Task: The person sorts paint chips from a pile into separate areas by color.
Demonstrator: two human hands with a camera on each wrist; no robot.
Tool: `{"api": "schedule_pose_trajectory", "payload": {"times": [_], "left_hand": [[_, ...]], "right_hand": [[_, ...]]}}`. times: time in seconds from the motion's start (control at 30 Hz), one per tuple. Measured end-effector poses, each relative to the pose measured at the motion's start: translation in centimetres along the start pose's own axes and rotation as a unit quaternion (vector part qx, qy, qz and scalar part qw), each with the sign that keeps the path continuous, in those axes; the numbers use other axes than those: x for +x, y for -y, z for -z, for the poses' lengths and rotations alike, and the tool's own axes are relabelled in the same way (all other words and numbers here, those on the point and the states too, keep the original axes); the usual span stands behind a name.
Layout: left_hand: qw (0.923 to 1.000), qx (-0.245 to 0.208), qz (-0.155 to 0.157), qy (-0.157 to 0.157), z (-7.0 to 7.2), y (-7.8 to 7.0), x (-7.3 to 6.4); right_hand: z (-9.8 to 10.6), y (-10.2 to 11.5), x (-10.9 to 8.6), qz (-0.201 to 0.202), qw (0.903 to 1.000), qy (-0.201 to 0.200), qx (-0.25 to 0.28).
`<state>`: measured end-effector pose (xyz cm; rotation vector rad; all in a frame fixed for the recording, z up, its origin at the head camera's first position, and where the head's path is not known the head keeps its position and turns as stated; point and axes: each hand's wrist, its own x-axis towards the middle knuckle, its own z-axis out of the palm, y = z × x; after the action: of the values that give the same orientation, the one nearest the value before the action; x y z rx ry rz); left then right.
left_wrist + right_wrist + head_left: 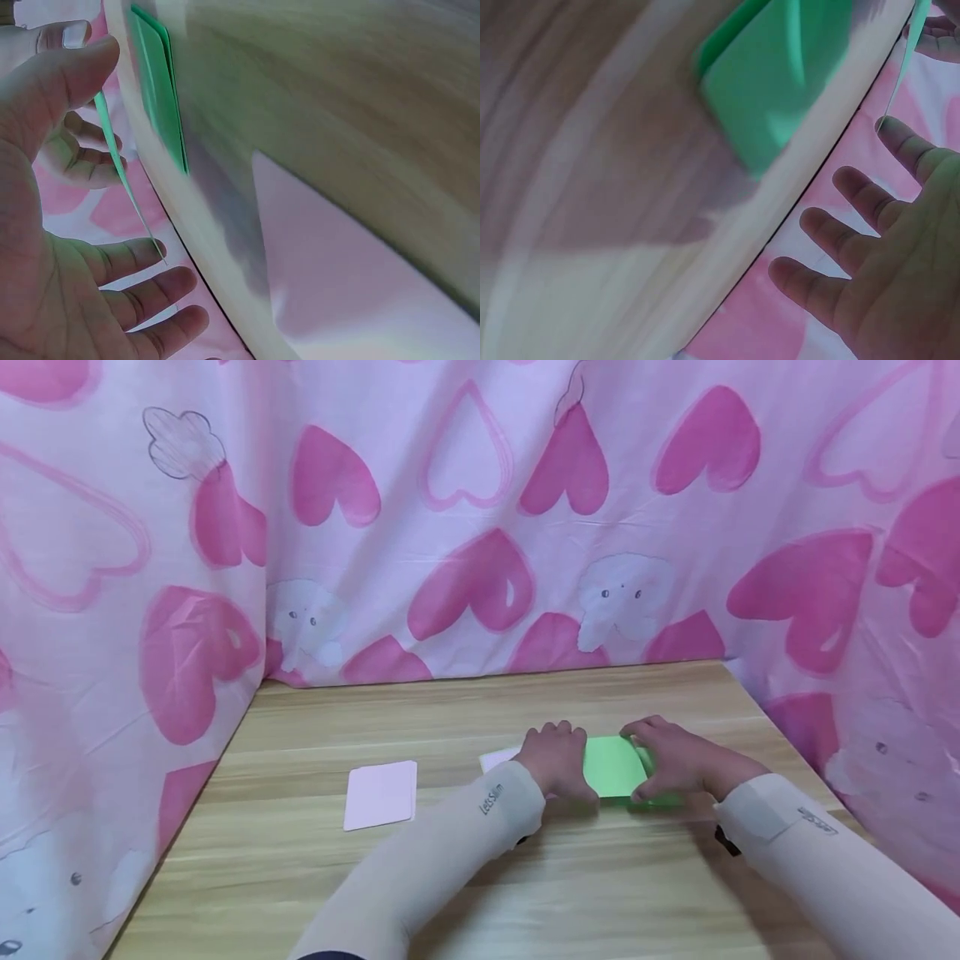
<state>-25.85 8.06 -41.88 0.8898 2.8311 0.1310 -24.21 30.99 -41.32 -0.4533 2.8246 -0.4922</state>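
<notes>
Over the right half of the wooden table (622,885), my left hand (557,762) and right hand (681,762) gripped one green sheet (611,766) by its side edges, thumbs at the near corners, fingertips at the far ones, other fingers spread. The sheet hung clear of a green pile (159,94), which lay toward the table's right edge — a lifting step, by my reading. A pale sheet (498,757) showed partly behind my left hand; a pale pile (380,795) lay toward the left edge. The next move seemed to call for an even, light grip — no corner slipping.
</notes>
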Motion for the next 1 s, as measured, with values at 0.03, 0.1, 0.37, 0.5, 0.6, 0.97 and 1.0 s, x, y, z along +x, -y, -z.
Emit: {"api": "schedule_pose_trajectory", "payload": {"times": [0.03, 0.1, 0.37, 0.5, 0.6, 0.97, 1.0], "left_hand": [[1.0000, 0.003, 0.000, 0.000, -0.1, -0.2, 0.2], [1.0000, 0.009, -0.001, 0.003, -0.3, -0.6, 0.6], [1.0000, 0.007, -0.005, -0.002, -0.6, -2.6, 1.6], [0.9998, 0.019, -0.005, -0.007, -0.9, -3.4, 2.2], [0.9997, 0.022, -0.003, -0.005, -1.3, -3.9, 2.6], [0.9999, 0.016, 0.004, 0.001, -2.6, -4.5, 3.4], [0.9999, 0.015, 0.004, 0.001, -2.7, -4.5, 3.5]], "right_hand": [[0.0, -0.2, -0.1, 0.000, 1.0000, -0.001, -0.002], [-0.1, -0.8, -0.2, -0.006, 1.0000, 0.000, -0.006], [-0.1, -3.0, -1.2, -0.037, 0.9991, 0.019, 0.001], [-0.2, -3.8, -1.7, -0.042, 0.9989, 0.019, 0.003], [-0.5, -4.4, -1.9, -0.047, 0.9987, 0.018, -0.004], [-1.5, -5.8, -1.8, -0.053, 0.9984, 0.018, -0.008], [-1.4, -5.8, -1.8, -0.053, 0.9984, 0.018, -0.011]]}}
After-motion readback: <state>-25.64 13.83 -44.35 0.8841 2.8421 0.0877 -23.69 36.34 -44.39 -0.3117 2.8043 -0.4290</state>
